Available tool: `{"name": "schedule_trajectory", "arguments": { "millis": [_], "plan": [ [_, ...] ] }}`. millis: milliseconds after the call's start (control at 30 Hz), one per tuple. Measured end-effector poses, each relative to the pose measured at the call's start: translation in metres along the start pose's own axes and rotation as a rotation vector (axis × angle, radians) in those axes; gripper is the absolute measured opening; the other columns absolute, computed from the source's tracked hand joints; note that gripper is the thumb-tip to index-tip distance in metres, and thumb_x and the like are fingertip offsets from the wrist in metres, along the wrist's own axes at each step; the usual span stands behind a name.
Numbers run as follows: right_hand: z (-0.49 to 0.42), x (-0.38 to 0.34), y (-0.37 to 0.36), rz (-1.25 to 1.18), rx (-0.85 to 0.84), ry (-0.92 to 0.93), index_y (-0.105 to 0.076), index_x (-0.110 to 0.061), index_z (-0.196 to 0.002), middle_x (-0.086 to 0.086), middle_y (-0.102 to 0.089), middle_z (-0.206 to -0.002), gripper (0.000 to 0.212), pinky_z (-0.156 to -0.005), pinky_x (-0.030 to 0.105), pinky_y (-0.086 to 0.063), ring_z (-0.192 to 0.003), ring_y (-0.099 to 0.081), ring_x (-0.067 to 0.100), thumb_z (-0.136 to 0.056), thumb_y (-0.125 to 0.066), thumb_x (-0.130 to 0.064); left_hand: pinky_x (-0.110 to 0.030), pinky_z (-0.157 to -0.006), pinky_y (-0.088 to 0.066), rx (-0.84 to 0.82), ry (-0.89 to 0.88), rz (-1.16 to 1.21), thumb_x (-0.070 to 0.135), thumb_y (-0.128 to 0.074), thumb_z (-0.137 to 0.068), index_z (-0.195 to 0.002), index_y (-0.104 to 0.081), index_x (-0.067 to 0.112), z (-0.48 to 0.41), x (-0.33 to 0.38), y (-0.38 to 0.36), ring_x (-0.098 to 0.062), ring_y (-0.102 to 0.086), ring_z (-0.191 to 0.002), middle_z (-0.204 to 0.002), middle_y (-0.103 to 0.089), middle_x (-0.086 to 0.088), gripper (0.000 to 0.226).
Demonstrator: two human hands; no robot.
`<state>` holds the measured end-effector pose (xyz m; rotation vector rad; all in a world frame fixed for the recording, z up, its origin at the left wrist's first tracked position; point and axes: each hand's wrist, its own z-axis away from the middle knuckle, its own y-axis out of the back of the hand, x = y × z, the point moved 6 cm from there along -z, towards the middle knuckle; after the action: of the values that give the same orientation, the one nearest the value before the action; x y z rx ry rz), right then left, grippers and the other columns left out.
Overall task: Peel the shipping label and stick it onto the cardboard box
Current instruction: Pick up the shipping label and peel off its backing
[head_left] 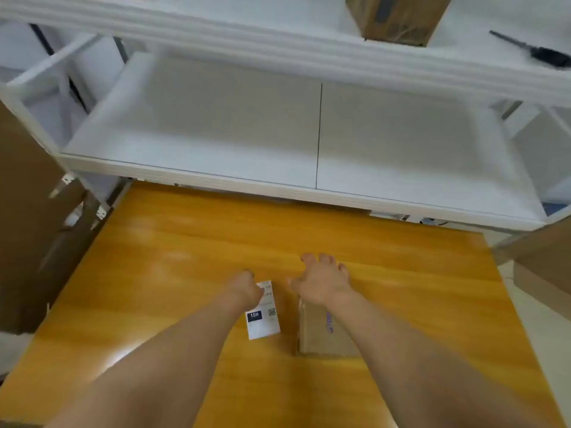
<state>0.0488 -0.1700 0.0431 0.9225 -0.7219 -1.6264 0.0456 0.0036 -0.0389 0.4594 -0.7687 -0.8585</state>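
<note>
Lower centre: a person's left hand (pixel 244 288) pinches the upper end of the shipping label (pixel 264 324), which lies on the yellow tabletop (pixel 185 257) just left of the small cardboard box (pixel 321 335). The right hand (pixel 323 281), fingers spread, hovers over the box's upper end. The label appears unpeeled, with the sticking not yet done.

likely a packing room: white shelving (pixel 278 168), cardboard boxes (pixel 398 17), wooden table (pixel 185 257).

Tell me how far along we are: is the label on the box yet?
Not yet. Done: nothing is stuck. In hand: the left hand pinches the far end of the shipping label, which lies on the table beside the cardboard box; the right hand is spread open over the box. Left: peeling and sticking.
</note>
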Motion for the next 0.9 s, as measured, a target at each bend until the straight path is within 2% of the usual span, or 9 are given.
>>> {"name": "schedule_trajectory", "arguments": {
  "millis": [67, 133, 300, 467, 533, 633, 700, 800, 900],
  "plan": [
    [-0.008, -0.002, -0.004, 0.040, 0.015, 0.030, -0.030, -0.026, -0.152, 0.018, -0.024, -0.162, 0.073, -0.122, 0.053, -0.011, -0.152, -0.015, 0.035, -0.090, -0.050, -0.059, -0.042, -0.090, -0.053, 0.059, 0.041, -0.027, 0.014, -0.048, -0.096, -0.134, -0.048, 0.005, -0.009, -0.008, -0.001, -0.033, -0.058, -0.110, -0.131, -0.053, -0.019, 0.039],
    [-0.012, -0.001, -0.010, 0.036, 0.011, 0.035, -0.032, -0.024, -0.151, 0.019, -0.025, -0.162, 0.069, -0.123, 0.053, -0.010, -0.152, -0.015, 0.035, -0.091, -0.051, -0.053, -0.040, -0.090, -0.051, 0.080, 0.084, -0.040, 0.008, -0.045, -0.094, -0.129, -0.050, 0.004, -0.016, -0.018, -0.006, -0.034, -0.055, -0.113, -0.131, -0.048, -0.021, 0.035],
    [-0.018, -0.002, -0.020, 0.031, 0.008, 0.045, -0.034, -0.024, -0.149, 0.017, -0.030, -0.160, 0.064, -0.122, 0.051, -0.010, -0.152, -0.016, 0.034, -0.093, -0.053, -0.047, -0.045, -0.103, -0.044, 0.124, 0.131, 0.001, 0.009, -0.056, -0.089, -0.138, -0.038, 0.008, -0.032, -0.031, -0.011, -0.039, -0.044, -0.127, -0.140, -0.037, -0.021, 0.052],
    [-0.025, -0.004, -0.020, 0.021, 0.022, 0.059, -0.035, -0.024, -0.149, 0.014, -0.031, -0.160, 0.062, -0.122, 0.049, -0.009, -0.153, -0.015, 0.033, -0.093, -0.054, -0.044, -0.044, -0.101, -0.045, 0.110, 0.132, -0.046, 0.014, -0.063, -0.087, -0.136, -0.041, 0.013, -0.048, -0.032, -0.016, -0.037, -0.044, -0.126, -0.137, -0.043, -0.018, 0.054],
    [-0.028, -0.005, -0.022, 0.016, 0.024, 0.063, -0.036, -0.024, -0.149, 0.014, -0.032, -0.159, 0.061, -0.122, 0.049, -0.009, -0.153, -0.015, 0.033, -0.094, -0.054, -0.042, -0.042, -0.097, -0.047, 0.110, 0.128, -0.073, 0.011, -0.060, -0.087, -0.131, -0.046, 0.012, -0.053, -0.032, -0.017, -0.034, -0.048, -0.122, -0.132, -0.049, -0.017, 0.046],
    [-0.030, -0.007, -0.025, -0.008, 0.015, 0.067, -0.036, -0.025, -0.149, 0.013, -0.033, -0.159, 0.060, -0.122, 0.049, -0.008, -0.153, -0.016, 0.032, -0.094, -0.054, -0.042, -0.037, -0.083, -0.054, 0.051, 0.104, -0.043, 0.009, -0.051, -0.092, -0.120, -0.058, 0.011, -0.054, -0.031, -0.021, -0.027, -0.061, -0.097, -0.113, -0.066, -0.011, 0.029],
    [-0.029, -0.008, -0.025, -0.030, 0.009, 0.062, -0.037, -0.025, -0.148, 0.011, -0.036, -0.158, 0.060, -0.122, 0.049, -0.009, -0.152, -0.019, 0.031, -0.093, -0.054, -0.041, -0.034, -0.074, -0.051, 0.020, 0.072, -0.032, 0.009, -0.051, -0.095, -0.120, -0.059, 0.009, -0.051, -0.028, -0.020, -0.027, -0.061, -0.093, -0.114, -0.068, -0.012, 0.026],
    [-0.025, -0.010, -0.018, -0.088, 0.022, 0.055, -0.040, -0.025, -0.145, 0.007, -0.046, -0.151, 0.057, -0.120, 0.048, -0.015, -0.145, -0.034, 0.027, -0.093, -0.056, -0.038, -0.035, -0.071, -0.049, 0.033, 0.030, 0.050, 0.008, -0.055, -0.094, -0.120, -0.060, 0.007, -0.044, -0.023, -0.006, -0.026, -0.059, -0.092, -0.115, -0.068, -0.014, 0.026],
    [-0.022, -0.012, -0.003, -0.160, 0.050, 0.034, -0.041, -0.028, -0.142, 0.003, -0.056, -0.140, 0.055, -0.114, 0.046, -0.024, -0.131, -0.051, 0.025, -0.092, -0.060, -0.040, -0.033, -0.063, -0.044, 0.052, -0.037, 0.149, 0.009, -0.059, -0.093, -0.110, -0.061, 0.009, -0.036, -0.012, 0.016, -0.025, -0.057, -0.088, -0.109, -0.067, -0.013, 0.017]
  ]
}}
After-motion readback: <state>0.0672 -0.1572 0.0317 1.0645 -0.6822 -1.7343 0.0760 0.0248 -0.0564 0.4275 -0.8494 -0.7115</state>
